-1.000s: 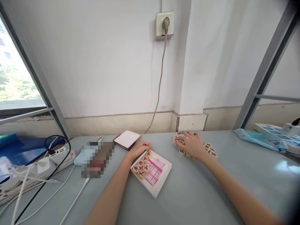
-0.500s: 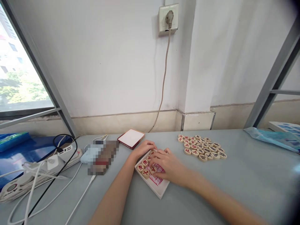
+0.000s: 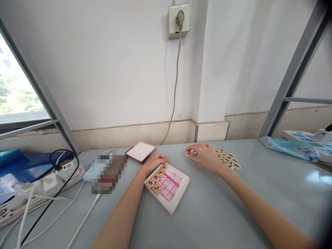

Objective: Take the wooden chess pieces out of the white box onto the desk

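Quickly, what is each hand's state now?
Left hand: at the edge of the white tray; grip cannot be told.
Right hand: curved over round pieces; whether it holds one cannot be told.

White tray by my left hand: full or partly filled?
Partly filled: the tray has red-marked pieces along one side; pink-lined base shows bare beside them.

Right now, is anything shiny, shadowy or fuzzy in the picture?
In the head view, the window looks washed out, glare whitens the grey tabletop at far right, and a soft shadow falls left of the wall socket; in that same view, square blocks hide a patch left of the left hand, while the red characters on the xiangqi pieces beside it are fairly clear.
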Tool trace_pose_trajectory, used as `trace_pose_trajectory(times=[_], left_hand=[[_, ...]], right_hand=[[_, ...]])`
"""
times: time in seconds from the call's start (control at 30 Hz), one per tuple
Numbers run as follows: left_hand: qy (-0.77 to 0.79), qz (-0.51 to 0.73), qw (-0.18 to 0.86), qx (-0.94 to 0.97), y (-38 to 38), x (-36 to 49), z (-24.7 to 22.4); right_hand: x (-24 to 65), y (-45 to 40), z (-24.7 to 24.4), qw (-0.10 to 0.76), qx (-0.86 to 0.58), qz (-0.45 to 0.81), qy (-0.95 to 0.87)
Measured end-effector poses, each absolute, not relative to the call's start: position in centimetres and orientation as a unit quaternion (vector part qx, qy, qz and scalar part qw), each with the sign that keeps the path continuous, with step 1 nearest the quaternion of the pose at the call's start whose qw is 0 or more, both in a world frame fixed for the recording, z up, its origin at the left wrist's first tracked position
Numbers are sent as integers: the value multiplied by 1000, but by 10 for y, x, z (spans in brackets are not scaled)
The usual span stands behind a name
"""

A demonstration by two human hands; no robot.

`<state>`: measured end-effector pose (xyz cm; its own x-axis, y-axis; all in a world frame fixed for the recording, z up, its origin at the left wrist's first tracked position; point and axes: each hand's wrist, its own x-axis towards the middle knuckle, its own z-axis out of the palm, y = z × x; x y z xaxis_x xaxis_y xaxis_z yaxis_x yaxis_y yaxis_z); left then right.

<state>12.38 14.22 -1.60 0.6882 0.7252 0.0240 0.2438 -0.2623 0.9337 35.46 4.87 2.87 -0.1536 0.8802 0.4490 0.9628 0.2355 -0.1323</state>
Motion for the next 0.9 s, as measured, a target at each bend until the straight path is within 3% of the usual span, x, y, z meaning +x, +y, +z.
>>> trace_pose_trajectory(times=[0.27,0.4,0.6,0.77,0.9], left_hand=[[323,240,515,757,142,124,-18],[329,237,505,762,144,124,-20],[330,233,494,770,143,124,-18],[324,240,452,796,142,123,-15],[306,246,448,803,141,123,-15]], right_hand=[[371,51,18,140,-637,-139,-745],[375,52,17,139,-637,-140,-745],[357,49,28,185,-602,-81,-772],[296,24,38,210,-457,79,-861],[253,5,26,196,-395,91,-893]])
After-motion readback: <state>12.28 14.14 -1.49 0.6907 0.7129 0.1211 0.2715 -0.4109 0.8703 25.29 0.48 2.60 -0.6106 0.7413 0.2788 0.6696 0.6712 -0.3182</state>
